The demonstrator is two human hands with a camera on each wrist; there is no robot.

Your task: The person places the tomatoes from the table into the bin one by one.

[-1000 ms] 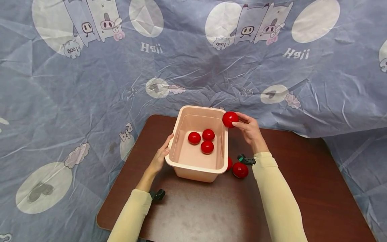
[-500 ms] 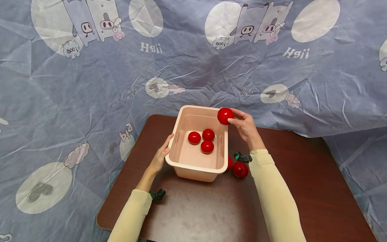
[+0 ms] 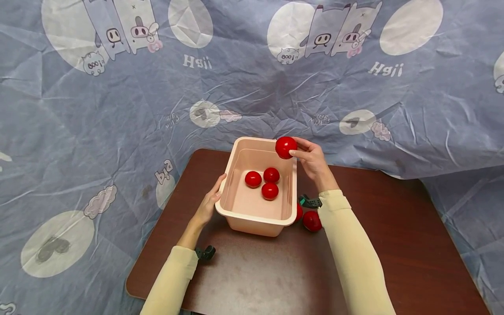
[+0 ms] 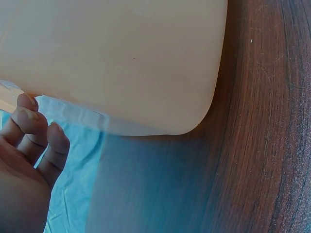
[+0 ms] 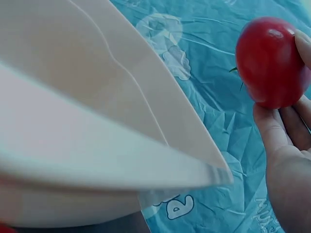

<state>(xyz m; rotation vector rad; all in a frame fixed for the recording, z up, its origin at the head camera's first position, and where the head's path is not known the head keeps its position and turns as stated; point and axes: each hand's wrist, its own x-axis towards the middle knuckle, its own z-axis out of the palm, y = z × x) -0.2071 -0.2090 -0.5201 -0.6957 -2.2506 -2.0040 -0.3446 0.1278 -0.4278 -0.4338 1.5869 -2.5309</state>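
Note:
A pale pink plastic tub (image 3: pixel 253 226) sits on the table, its far end near the cloth. My left hand (image 3: pixel 206 205) holds its left rim, with fingertips curled up at the edge in the left wrist view. Between the thumb and fingers of my right hand (image 3: pixel 314 162) is a red tomato (image 3: pixel 284 148), raised over the tub's far right corner. The right wrist view shows a bit of green stem on this tomato (image 5: pixel 272 60). Inside the tub, three more tomatoes (image 3: pixel 270 191) lie grouped on the bottom.
Right of the tub, a tomato (image 3: pixel 312 221) rests on the dark brown table (image 3: pixel 260 271). Beside it, another tomato (image 3: pixel 299 213) is partly hidden by the tub's wall. A wrinkled blue patterned cloth (image 3: pixel 252 87) hangs behind and around the table.
My right hand has moved left and slightly farther away with the tomato, from beside the right rim to over the tub's far right corner. The left hand and tub have stayed put.

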